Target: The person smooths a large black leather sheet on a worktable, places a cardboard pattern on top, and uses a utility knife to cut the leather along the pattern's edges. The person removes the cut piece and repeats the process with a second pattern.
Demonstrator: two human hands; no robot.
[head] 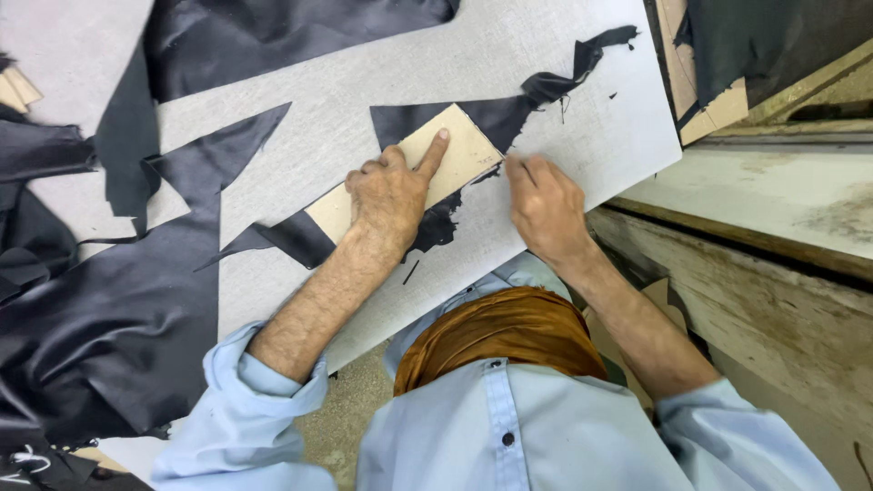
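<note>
- Left hand: mine, pressed flat on the cardboard template, forefinger stretched out, grasping nothing.
- Right hand: curled at the template's right edge; whether it grips a tool, I cannot tell.
- Template lies on black leather, under my left hand, on the grey table.

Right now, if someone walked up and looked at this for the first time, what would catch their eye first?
Most likely the left hand pressing a tan cardboard template flat on dark fabric at the middle of the grey cutting board. Just to its right, the right hand works along the template's edge; whatever tool it holds is hidden. Big dark fabric offcuts lie heaped on the left.
</note>
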